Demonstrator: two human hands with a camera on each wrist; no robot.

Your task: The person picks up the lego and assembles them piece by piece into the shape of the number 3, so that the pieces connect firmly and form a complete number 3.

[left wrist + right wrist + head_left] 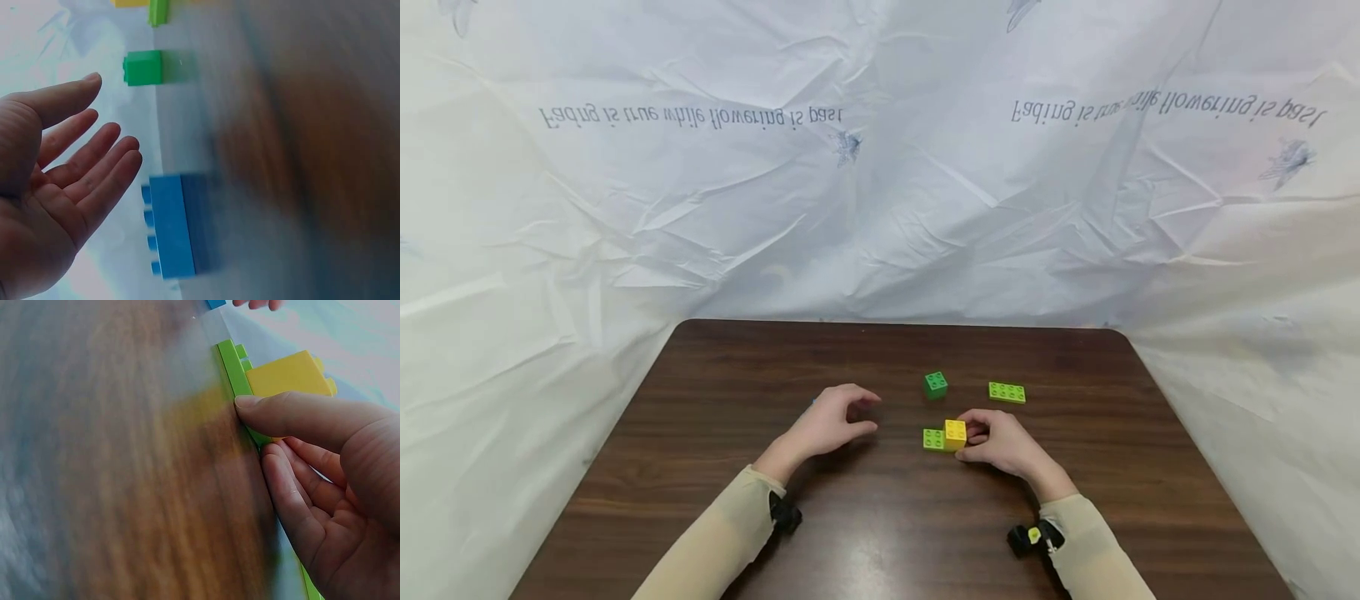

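With thumb and fingers, my right hand (1003, 442) pinches one end of a flat lime-green building brick (933, 439). A yellow brick (955, 432) is mounted on that same end, studs up; the lime studs at the other end are bare. In the right wrist view the thumb (281, 411) presses the lime brick's side, close under the yellow one. My left hand (831, 421) hovers over the table, fingers relaxed and apart, holding nothing. Nearest to it is a long blue brick (172, 228), almost wholly hidden behind the hand in the head view.
A dark green brick (936, 385) stands beyond the lime and yellow pair. Another flat lime-green brick (1007, 392) lies farther back on the right. The brown wooden table (880, 533) ends at a white printed sheet (880, 208) hanging behind and at both sides.
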